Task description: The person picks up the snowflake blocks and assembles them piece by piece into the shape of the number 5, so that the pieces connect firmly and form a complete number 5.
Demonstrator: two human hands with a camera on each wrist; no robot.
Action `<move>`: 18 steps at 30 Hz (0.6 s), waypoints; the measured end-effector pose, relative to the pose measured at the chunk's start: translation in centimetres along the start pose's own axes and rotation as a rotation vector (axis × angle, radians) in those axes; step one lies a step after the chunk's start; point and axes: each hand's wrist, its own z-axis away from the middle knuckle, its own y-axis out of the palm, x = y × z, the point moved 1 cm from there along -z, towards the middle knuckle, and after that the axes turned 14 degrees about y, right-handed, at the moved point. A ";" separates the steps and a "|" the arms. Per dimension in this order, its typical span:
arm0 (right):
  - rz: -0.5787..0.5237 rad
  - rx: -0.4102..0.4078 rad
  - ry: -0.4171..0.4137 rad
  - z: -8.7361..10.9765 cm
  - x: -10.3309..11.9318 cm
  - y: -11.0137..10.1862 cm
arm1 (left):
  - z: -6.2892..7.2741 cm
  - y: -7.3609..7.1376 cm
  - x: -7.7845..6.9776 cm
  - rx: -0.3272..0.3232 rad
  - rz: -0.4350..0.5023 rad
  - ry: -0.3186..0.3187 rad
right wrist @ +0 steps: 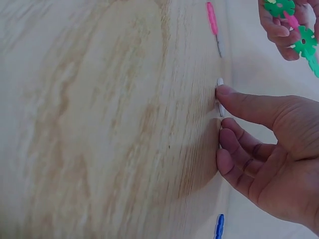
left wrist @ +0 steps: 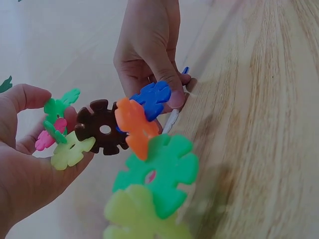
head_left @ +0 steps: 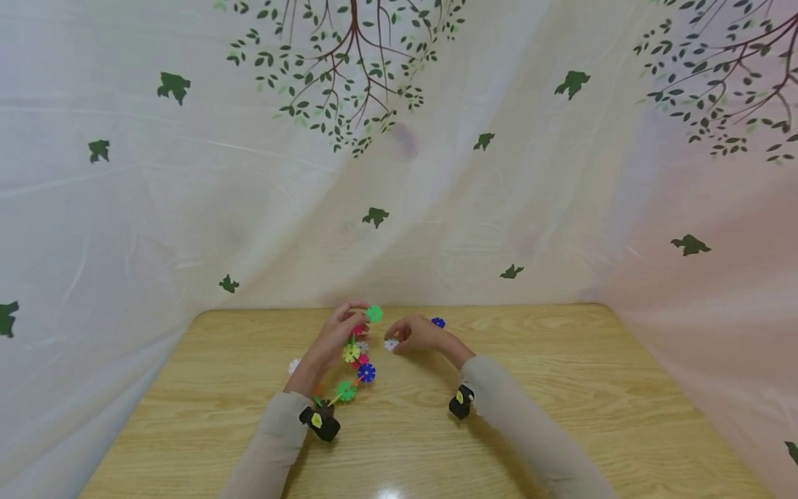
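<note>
My left hand (head_left: 339, 339) grips one end of a chain of slotted plastic snowflake discs, with the green disc (head_left: 374, 314) at its fingertips. The chain hangs in a curve toward the wrist; a brown disc (left wrist: 102, 127), an orange disc (left wrist: 135, 127) and a larger-looking green disc (left wrist: 162, 172) are linked along it. Low at the tabletop, my right hand (head_left: 420, 334) has its thumb and fingers at a white disc (head_left: 391, 344). In the right wrist view the thumb presses on that white disc (right wrist: 221, 97), the other fingertips resting at the wood.
A loose blue disc (head_left: 438, 322) lies behind the right hand. Pink (right wrist: 212, 17) and grey (right wrist: 219, 47) discs lie by the chain. Another white disc (head_left: 294, 366) is left of the left wrist. A printed curtain (head_left: 436, 242) hangs behind the wooden table (head_left: 561, 388).
</note>
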 end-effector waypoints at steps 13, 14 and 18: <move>-0.034 -0.002 -0.022 0.2 -0.2 -0.1 | 0.2 0.0 0.0 0.008 -0.013 0.010; -0.041 -0.008 -0.017 0.2 -0.3 -0.1 | 0.2 0.0 0.0 0.008 -0.013 0.010; -0.083 -0.037 -0.018 0.3 -0.7 0.1 | 0.2 -0.1 0.1 0.012 -0.014 0.016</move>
